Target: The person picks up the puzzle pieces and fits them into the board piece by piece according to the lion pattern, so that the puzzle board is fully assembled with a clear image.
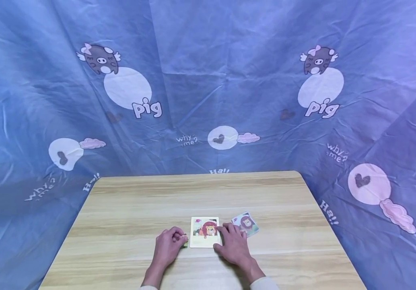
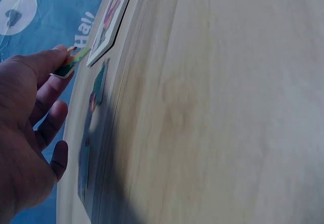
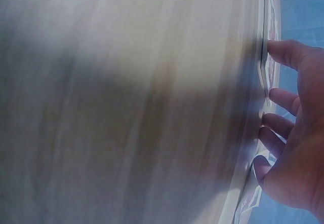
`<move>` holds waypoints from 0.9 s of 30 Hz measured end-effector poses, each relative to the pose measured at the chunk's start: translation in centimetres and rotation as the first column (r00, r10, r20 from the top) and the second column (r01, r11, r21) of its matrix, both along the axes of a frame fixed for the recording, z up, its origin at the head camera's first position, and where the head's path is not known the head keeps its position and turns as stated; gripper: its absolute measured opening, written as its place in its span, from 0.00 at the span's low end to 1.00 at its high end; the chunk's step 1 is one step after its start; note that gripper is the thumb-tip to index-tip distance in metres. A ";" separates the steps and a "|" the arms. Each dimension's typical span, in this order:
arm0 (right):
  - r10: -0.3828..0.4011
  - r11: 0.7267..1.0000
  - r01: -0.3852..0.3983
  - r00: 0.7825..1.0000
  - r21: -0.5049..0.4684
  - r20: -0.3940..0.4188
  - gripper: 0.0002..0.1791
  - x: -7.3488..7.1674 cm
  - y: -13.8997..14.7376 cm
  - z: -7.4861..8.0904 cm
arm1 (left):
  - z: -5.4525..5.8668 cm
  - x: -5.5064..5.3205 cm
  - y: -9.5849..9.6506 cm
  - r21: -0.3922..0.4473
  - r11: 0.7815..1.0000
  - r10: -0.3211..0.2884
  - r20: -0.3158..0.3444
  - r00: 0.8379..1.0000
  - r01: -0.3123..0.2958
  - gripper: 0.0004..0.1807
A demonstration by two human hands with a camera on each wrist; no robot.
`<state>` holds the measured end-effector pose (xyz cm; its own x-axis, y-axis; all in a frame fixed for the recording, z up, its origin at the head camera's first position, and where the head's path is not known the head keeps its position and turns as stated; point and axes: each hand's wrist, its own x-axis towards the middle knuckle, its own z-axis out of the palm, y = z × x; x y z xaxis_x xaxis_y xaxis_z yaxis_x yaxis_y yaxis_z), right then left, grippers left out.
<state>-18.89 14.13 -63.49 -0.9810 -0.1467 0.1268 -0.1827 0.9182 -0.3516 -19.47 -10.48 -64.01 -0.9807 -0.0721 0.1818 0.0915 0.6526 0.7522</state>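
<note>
A white-bordered puzzle board (image 1: 204, 242) with a partly filled lion picture lies flat between the hands. My left hand (image 1: 168, 245) is just left of it and pinches a small green puzzle piece (image 2: 70, 66) between thumb and fingertips. In the left wrist view, more flat coloured pieces (image 2: 99, 84) lie on the table below that hand; the head view hides most of them. My right hand (image 1: 234, 245) rests at the board's right edge, its thumb and index finger touching it and the fingers spread loosely. Partly covered by this hand is a lion picture card (image 1: 248, 225).
The light wood table (image 1: 150, 197) has rounded far corners. Around its back and sides hangs a blue cloth (image 1: 200, 100) printed with pigs, hearts and clouds.
</note>
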 end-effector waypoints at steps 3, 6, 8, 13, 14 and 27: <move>0.000 1.000 0.000 1.000 0.004 0.005 0.33 -0.1 -0.1 0.0 | 0.0 -0.4 0.5 -0.019 1.000 -0.021 0.002 1.000 0.021 0.08; -0.001 1.000 0.001 1.000 0.009 0.003 0.33 -0.2 -0.1 0.1 | 0.1 -0.8 1.0 -0.024 0.999 -0.046 0.011 0.999 0.047 0.08; -0.002 1.000 0.002 1.000 0.008 -0.001 0.33 -0.3 -0.2 0.1 | 0.1 -1.1 1.3 -0.027 0.998 -0.056 0.018 0.998 0.057 0.08; -0.006 1.000 0.006 1.000 0.001 0.001 0.33 -0.3 -0.3 0.2 | -0.3 -1.5 2.0 -0.066 0.996 -0.065 0.015 0.998 0.065 0.07; -0.005 1.000 0.005 1.000 0.000 0.003 0.33 -0.3 -0.3 0.3 | -0.3 -1.5 2.1 -0.067 0.996 -0.062 0.014 0.998 0.063 0.07; -0.018 1.000 0.018 1.000 0.000 0.016 0.32 -0.2 -0.5 0.3 | -0.5 -1.7 3.1 -0.030 0.995 -0.099 0.028 0.995 0.100 0.08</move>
